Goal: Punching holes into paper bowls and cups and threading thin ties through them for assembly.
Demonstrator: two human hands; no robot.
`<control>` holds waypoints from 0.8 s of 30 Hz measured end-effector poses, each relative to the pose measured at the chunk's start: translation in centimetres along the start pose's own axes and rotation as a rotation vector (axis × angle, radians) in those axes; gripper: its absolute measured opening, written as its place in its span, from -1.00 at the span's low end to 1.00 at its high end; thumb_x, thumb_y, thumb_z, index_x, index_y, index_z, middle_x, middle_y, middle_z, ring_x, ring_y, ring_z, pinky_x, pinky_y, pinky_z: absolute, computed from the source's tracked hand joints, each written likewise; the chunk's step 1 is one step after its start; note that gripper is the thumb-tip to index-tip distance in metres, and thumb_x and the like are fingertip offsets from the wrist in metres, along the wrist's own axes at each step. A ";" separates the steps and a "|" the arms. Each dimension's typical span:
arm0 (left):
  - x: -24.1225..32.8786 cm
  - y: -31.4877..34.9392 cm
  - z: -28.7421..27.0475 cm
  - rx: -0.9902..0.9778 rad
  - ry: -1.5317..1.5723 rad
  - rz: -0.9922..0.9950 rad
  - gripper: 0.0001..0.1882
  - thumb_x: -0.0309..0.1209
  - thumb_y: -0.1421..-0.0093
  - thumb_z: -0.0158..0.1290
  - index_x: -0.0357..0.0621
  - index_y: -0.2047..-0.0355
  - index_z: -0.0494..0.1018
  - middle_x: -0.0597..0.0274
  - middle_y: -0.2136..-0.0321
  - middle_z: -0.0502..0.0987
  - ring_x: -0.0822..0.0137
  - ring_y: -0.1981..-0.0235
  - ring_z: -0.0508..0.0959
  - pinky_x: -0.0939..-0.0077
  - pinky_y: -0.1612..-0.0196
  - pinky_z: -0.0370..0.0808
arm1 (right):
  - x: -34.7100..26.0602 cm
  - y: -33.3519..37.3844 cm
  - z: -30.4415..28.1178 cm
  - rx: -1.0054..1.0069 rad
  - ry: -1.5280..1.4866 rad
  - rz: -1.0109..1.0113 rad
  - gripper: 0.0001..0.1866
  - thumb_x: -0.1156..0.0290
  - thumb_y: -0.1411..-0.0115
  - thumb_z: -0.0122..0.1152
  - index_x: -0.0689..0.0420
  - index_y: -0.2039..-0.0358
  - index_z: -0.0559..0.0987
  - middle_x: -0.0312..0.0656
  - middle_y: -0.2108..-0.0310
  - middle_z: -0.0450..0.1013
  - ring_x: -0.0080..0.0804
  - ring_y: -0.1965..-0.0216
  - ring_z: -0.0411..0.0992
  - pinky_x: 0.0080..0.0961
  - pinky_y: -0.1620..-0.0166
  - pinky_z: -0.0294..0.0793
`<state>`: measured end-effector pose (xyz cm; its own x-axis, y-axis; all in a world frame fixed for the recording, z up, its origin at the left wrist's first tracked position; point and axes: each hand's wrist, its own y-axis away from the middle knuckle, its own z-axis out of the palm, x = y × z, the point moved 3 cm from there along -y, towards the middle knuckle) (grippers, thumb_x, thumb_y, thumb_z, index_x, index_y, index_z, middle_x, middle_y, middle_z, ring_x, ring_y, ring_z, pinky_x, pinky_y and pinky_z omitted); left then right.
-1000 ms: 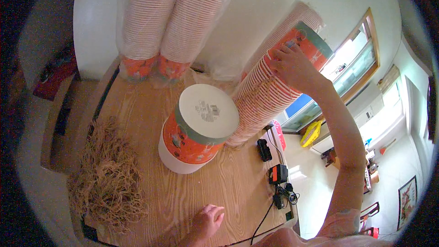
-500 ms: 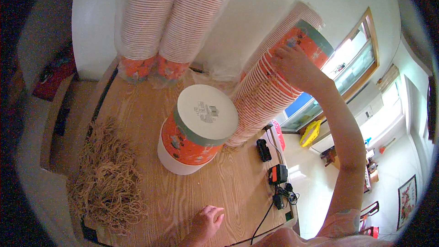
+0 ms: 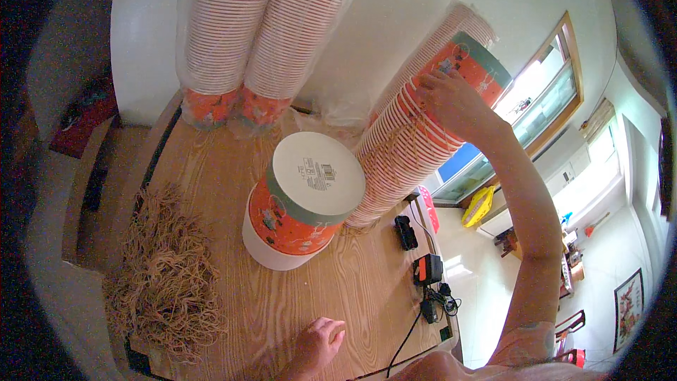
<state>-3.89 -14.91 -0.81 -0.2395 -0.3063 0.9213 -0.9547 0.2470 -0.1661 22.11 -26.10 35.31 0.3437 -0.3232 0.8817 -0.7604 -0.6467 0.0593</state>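
Observation:
My right hand point(image 3: 451, 99) reaches up to the top of a tall leaning stack of nested orange paper buckets point(image 3: 398, 152). Its fingers are closed on the side of the uppermost bucket point(image 3: 479, 63), which is upside down with a green band round its base. Strands of tan string hang over the rims below that hand. Down at the near edge of the table, my left hand point(image 3: 321, 342) rests with curled fingers, and nothing shows in it. Between the hands stands a short pile of upturned paper buckets point(image 3: 300, 215) with a white base on top.
A tangled heap of tan string point(image 3: 166, 275) lies at the left of the wooden table point(image 3: 247, 317). Two plastic-wrapped bucket stacks point(image 3: 233, 35) stand at the back; another wrapped stack point(image 3: 462, 25) is behind the leaning one. Black adapters with cables point(image 3: 430, 275) lie along the right edge.
My right hand and the top of the leaning stack have shifted very slightly left. My left hand has stayed where it was.

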 end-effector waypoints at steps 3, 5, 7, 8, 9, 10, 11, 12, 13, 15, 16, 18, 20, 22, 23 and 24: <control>-0.3 -0.2 0.3 -0.012 0.024 -0.009 -0.81 -0.39 -0.02 0.12 -0.13 0.33 0.50 0.16 0.39 0.50 0.14 0.35 0.52 0.36 0.29 0.48 | 0.1 0.0 0.0 0.007 -0.030 0.022 -0.71 0.41 -0.09 -0.06 0.17 0.17 0.48 -0.15 0.04 0.37 -0.28 -0.03 0.28 -0.36 -0.10 0.23; -0.3 -0.1 0.4 0.010 0.029 0.002 -0.81 -0.39 0.00 0.14 -0.10 0.33 0.51 0.16 0.41 0.50 0.13 0.37 0.52 0.35 0.30 0.48 | 0.2 0.2 0.0 0.042 -0.059 0.010 -0.71 0.40 -0.09 -0.05 0.16 0.16 0.47 -0.15 0.04 0.36 -0.28 -0.04 0.28 -0.36 -0.10 0.23; -0.3 -0.1 0.3 0.032 0.034 0.011 -0.81 -0.39 0.02 0.16 -0.08 0.34 0.52 0.17 0.43 0.49 0.13 0.39 0.52 0.33 0.32 0.48 | -0.4 0.2 -1.1 0.076 -0.089 -0.005 -0.70 0.39 -0.10 -0.05 0.16 0.15 0.47 -0.14 0.04 0.36 -0.28 -0.04 0.28 -0.35 -0.10 0.24; -0.3 0.0 0.2 0.031 0.034 0.009 -0.81 -0.39 0.02 0.16 -0.08 0.34 0.52 0.17 0.43 0.49 0.13 0.39 0.52 0.34 0.32 0.48 | -1.0 0.2 -3.0 0.031 -0.124 0.026 -0.70 0.39 -0.10 -0.03 0.15 0.13 0.46 -0.13 0.03 0.36 -0.27 -0.05 0.28 -0.34 -0.10 0.23; -0.2 0.0 0.1 0.030 0.034 0.008 -0.81 -0.39 0.02 0.16 -0.08 0.34 0.52 0.16 0.43 0.49 0.14 0.39 0.52 0.34 0.33 0.48 | -1.3 0.1 -3.8 -0.014 -0.159 0.057 -0.69 0.39 -0.11 -0.02 0.15 0.12 0.45 -0.13 0.03 0.36 -0.26 -0.05 0.27 -0.33 -0.11 0.23; 0.0 0.0 0.0 0.031 0.033 0.009 -0.81 -0.39 0.02 0.16 -0.08 0.34 0.52 0.16 0.43 0.49 0.14 0.39 0.52 0.34 0.33 0.48 | -1.2 0.0 -3.1 -0.012 -0.159 0.058 -0.69 0.39 -0.11 -0.02 0.15 0.12 0.45 -0.13 0.03 0.36 -0.26 -0.05 0.27 -0.33 -0.11 0.23; 0.1 0.0 -0.1 0.017 0.032 -0.005 -0.81 -0.40 0.02 0.16 -0.08 0.34 0.52 0.16 0.43 0.49 0.14 0.40 0.52 0.35 0.33 0.48 | -0.8 -0.3 -1.7 -0.054 -0.210 0.091 -0.69 0.40 -0.11 -0.01 0.14 0.11 0.45 -0.12 0.03 0.36 -0.25 -0.06 0.26 -0.32 -0.11 0.23; 0.2 -0.1 -0.1 0.005 0.032 -0.019 -0.81 -0.40 0.02 0.16 -0.09 0.34 0.52 0.16 0.43 0.49 0.14 0.41 0.52 0.35 0.33 0.48 | -0.5 -0.3 -0.6 -0.096 -0.261 0.124 -0.68 0.42 -0.10 0.00 0.14 0.09 0.44 -0.12 0.03 0.36 -0.24 -0.07 0.26 -0.31 -0.11 0.23; -0.1 -0.1 0.0 0.005 0.032 -0.019 -0.81 -0.40 0.02 0.16 -0.09 0.34 0.52 0.16 0.43 0.49 0.14 0.41 0.52 0.35 0.33 0.48 | -0.5 -0.4 -0.5 -0.096 -0.261 0.123 -0.68 0.42 -0.10 0.00 0.14 0.09 0.44 -0.12 0.03 0.36 -0.24 -0.07 0.26 -0.31 -0.11 0.23; -0.6 -0.1 0.3 0.042 0.000 0.062 -0.81 -0.41 0.03 0.17 -0.10 0.34 0.52 0.15 0.44 0.49 0.18 0.44 0.52 0.38 0.35 0.48 | -0.5 -0.5 -0.6 -0.051 -0.252 0.154 -0.66 0.45 -0.07 0.03 0.12 0.09 0.44 -0.13 0.05 0.37 -0.20 -0.07 0.25 -0.28 -0.10 0.25; -0.5 -0.1 0.2 0.043 0.001 0.061 -0.81 -0.41 0.03 0.17 -0.10 0.34 0.52 0.15 0.44 0.49 0.18 0.44 0.52 0.38 0.35 0.48 | -0.1 -0.2 -0.7 -0.051 -0.251 0.153 -0.66 0.45 -0.07 0.03 0.12 0.09 0.44 -0.13 0.05 0.37 -0.20 -0.07 0.25 -0.28 -0.10 0.25; -0.1 -0.1 0.0 -0.002 0.017 0.006 -0.80 -0.40 -0.02 0.11 -0.12 0.31 0.49 0.16 0.39 0.48 0.14 0.34 0.52 0.35 0.28 0.48 | 2.1 1.2 -2.0 0.291 -0.191 0.195 -0.66 0.46 -0.06 0.06 0.09 0.10 0.45 -0.13 0.07 0.38 -0.17 -0.05 0.26 -0.25 -0.08 0.27; -0.9 0.1 0.8 -0.008 0.050 -0.014 -0.80 -0.40 -0.02 0.11 -0.12 0.30 0.49 0.16 0.39 0.48 0.14 0.33 0.52 0.35 0.28 0.48 | 4.2 2.3 -2.6 0.450 -0.140 0.279 -0.71 0.42 -0.06 0.06 0.12 0.16 0.46 -0.11 0.15 0.39 -0.15 0.02 0.29 -0.23 -0.03 0.29; -1.5 0.2 1.4 -0.013 0.084 -0.035 -0.80 -0.40 -0.02 0.11 -0.11 0.30 0.49 0.16 0.39 0.48 0.14 0.33 0.52 0.35 0.28 0.49 | 5.3 3.0 -2.9 0.609 -0.090 0.361 -0.74 0.37 -0.05 0.06 0.15 0.22 0.47 -0.09 0.23 0.40 -0.13 0.09 0.32 -0.20 0.03 0.31; -1.6 0.2 1.4 0.009 0.082 -0.019 -0.80 -0.42 0.01 0.14 -0.11 0.32 0.50 0.16 0.41 0.49 0.16 0.38 0.52 0.37 0.31 0.49 | 5.8 3.3 -2.9 0.694 -0.096 0.464 -0.74 0.35 -0.07 0.06 0.14 0.21 0.46 -0.09 0.21 0.40 -0.12 0.10 0.33 -0.20 0.05 0.32; -1.6 0.2 1.4 0.031 0.079 -0.002 -0.80 -0.44 0.03 0.17 -0.10 0.34 0.52 0.16 0.43 0.49 0.18 0.42 0.53 0.40 0.34 0.49 | 6.3 3.7 -2.8 0.780 -0.102 0.569 -0.73 0.33 -0.09 0.07 0.13 0.20 0.46 -0.09 0.19 0.39 -0.11 0.10 0.33 -0.20 0.07 0.33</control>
<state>-3.93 -15.63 -2.79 -0.2236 -0.2332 0.9464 -0.9606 0.2171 -0.1735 19.89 -28.63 42.38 0.1118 -0.7637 0.6358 -0.2616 -0.6399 -0.7226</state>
